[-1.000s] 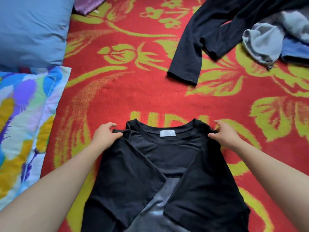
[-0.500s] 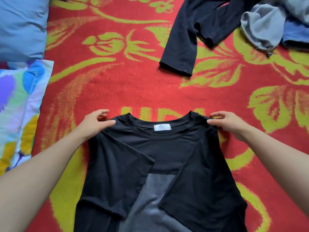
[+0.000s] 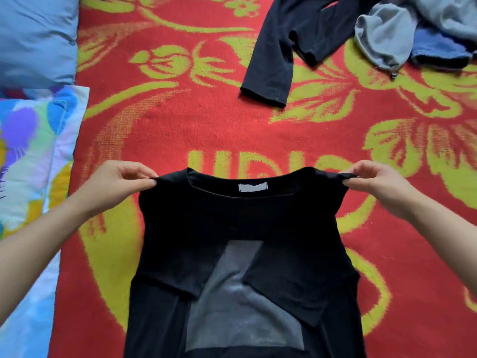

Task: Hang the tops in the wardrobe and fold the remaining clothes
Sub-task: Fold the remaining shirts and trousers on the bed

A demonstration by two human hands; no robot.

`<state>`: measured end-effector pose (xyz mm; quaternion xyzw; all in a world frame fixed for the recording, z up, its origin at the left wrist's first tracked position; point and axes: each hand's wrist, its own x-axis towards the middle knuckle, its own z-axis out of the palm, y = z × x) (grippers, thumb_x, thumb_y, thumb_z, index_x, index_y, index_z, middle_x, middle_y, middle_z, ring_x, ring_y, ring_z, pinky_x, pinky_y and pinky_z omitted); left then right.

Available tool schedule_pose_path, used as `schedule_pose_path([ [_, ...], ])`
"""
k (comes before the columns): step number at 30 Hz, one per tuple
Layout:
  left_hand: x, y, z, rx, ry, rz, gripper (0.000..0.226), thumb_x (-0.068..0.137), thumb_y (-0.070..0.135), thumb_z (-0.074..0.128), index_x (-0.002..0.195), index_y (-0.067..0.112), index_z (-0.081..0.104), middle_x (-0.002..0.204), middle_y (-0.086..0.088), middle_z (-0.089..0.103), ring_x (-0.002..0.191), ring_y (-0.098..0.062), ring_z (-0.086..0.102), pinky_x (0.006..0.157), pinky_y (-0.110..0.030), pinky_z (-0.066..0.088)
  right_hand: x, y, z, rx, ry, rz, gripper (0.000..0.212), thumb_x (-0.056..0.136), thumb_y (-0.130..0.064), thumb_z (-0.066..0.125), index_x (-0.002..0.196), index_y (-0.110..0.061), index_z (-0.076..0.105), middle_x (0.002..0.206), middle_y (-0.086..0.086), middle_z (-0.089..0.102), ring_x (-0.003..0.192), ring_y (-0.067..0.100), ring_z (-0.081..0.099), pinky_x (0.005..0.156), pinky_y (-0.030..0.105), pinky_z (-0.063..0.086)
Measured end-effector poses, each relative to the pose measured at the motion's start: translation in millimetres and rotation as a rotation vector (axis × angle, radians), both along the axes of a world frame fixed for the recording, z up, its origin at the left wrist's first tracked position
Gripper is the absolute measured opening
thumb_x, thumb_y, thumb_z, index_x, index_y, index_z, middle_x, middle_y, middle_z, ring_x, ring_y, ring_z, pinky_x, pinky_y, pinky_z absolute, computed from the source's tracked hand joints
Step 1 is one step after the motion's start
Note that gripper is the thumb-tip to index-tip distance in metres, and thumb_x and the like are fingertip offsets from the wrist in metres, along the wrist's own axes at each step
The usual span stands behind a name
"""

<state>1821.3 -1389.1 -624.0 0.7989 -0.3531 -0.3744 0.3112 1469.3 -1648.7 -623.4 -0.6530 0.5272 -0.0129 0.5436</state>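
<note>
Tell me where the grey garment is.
Head view, top right: the grey garment lies on the red rug, between the black top and a blue cloth.

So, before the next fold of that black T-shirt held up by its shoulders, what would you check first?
1. Grip of the left hand: it pinches one shoulder of the black T-shirt. Ok.
2. Grip of the right hand: it pinches the other shoulder, at about the same height. Ok.
3. Side flaps: both are folded inward over the grey print. Ok.
4. Neighbouring clothes: the black long-sleeved top lies apart from the T-shirt, farther up the red blanket. Ok.
5. Hem lying flat: it runs out of the bottom of the view. Cannot tell.
</note>
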Motion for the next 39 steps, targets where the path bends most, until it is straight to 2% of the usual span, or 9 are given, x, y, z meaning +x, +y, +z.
schedule_pose_path([
  [3, -12, 40, 17, -0.136, -0.03, -0.165, 0.003, 0.077, 0.042, 0.07, 0.076, 0.044, 0.07, 0.068, 0.014, 0.064, 0.062, 0.002, 0.056, 0.062, -0.02, 0.051, -24, 24, 24, 0.03, -0.026, 0.049, 0.017, 0.085, 0.007, 0.058, 0.078, -0.009, 0.057, 0.085, 0.002, 0.066, 0.074, 0.005, 0.061, 0.064, 0.006, 0.044],
  [5, -25, 64, 21, -0.213, -0.2, -0.329, 0.026, 0.083, 0.063, 0.052, 0.088, 0.042, 0.065, 0.074, 0.011, 0.062, 0.068, 0.0, 0.056, 0.063, -0.019, 0.045, -40, 41, 33, 0.047, -0.025, 0.104, 0.017, 0.083, 0.01, 0.059, 0.075, -0.005, 0.058, 0.085, 0.006, 0.07, 0.074, 0.004, 0.064, 0.066, 0.008, 0.047],
  [10, -73, 134, -16, -0.213, -0.926, -0.799, 0.011, 0.088, 0.02, 0.037, 0.094, 0.021, 0.046, 0.092, -0.001, 0.067, 0.075, -0.02, 0.046, 0.058, -0.031, 0.03, -82, 89, 24, 0.149, 0.074, 0.326, 0.021, 0.081, 0.018, 0.057, 0.071, -0.001, 0.059, 0.086, -0.001, 0.074, 0.075, 0.002, 0.067, 0.068, 0.009, 0.049],
  [15, -140, 192, -57, 0.081, -0.915, -0.765, 0.034, 0.062, 0.006, 0.032, 0.093, 0.013, 0.044, 0.073, -0.019, 0.063, 0.054, -0.03, 0.054, 0.041, -0.029, 0.04, -112, 133, -30, -0.104, 0.413, 0.851, 0.039, 0.074, 0.006, 0.057, 0.065, -0.031, 0.05, 0.088, -0.013, 0.069, 0.092, 0.014, 0.063, 0.071, 0.022, 0.043],
  [18, -165, 206, -73, 0.253, -0.83, -0.678, 0.03, 0.061, 0.006, 0.027, 0.086, 0.015, 0.041, 0.081, -0.025, 0.064, 0.052, -0.033, 0.055, 0.036, -0.028, 0.038, -123, 158, -55, -0.355, 0.514, 1.127, 0.052, 0.039, -0.004, 0.076, 0.07, -0.03, 0.044, 0.07, -0.015, 0.057, 0.073, 0.014, 0.062, 0.052, 0.016, 0.024],
  [22, -169, 213, -88, 0.323, -0.768, -0.582, 0.036, 0.086, 0.047, 0.031, 0.085, 0.015, 0.047, 0.073, -0.012, 0.06, 0.046, -0.029, 0.054, 0.035, -0.021, 0.029, -124, 174, -76, -0.571, 0.614, 1.163, 0.05, 0.014, -0.013, 0.077, 0.058, -0.028, 0.062, 0.059, -0.005, 0.053, 0.053, 0.015, 0.057, 0.047, 0.022, 0.02],
  [26, -148, 171, -77, 0.268, -0.803, -0.194, 0.046, 0.088, 0.047, 0.039, 0.084, 0.008, 0.064, 0.074, -0.011, 0.062, 0.061, -0.032, 0.062, 0.041, -0.034, 0.046, -96, 171, -74, -0.875, 0.448, 0.865, 0.017, 0.051, -0.005, 0.07, 0.066, -0.011, 0.063, 0.066, 0.006, 0.056, 0.061, 0.03, 0.055, 0.042, 0.033, 0.038],
  [32, -107, 102, -82, 0.524, -0.474, 0.268, 0.031, 0.087, 0.042, 0.06, 0.095, 0.013, 0.063, 0.104, -0.013, 0.063, 0.099, -0.033, 0.057, 0.075, -0.038, 0.044, -51, 133, -77, -0.256, 0.598, -0.178, 0.049, 0.09, -0.035, 0.059, 0.123, -0.002, 0.046, 0.124, 0.02, 0.051, 0.115, 0.039, 0.048, 0.091, 0.043, 0.041],
  [39, -75, 95, -90, 0.457, -0.224, 0.509, 0.007, 0.084, 0.009, 0.066, 0.077, 0.008, 0.065, 0.089, -0.018, 0.068, 0.088, -0.035, 0.061, 0.074, -0.036, 0.043, -52, 105, -85, -0.169, 0.373, -0.422, 0.022, 0.082, -0.004, 0.063, 0.104, -0.004, 0.062, 0.078, 0.003, 0.059, 0.085, 0.026, 0.058, 0.082, 0.035, 0.045],
])
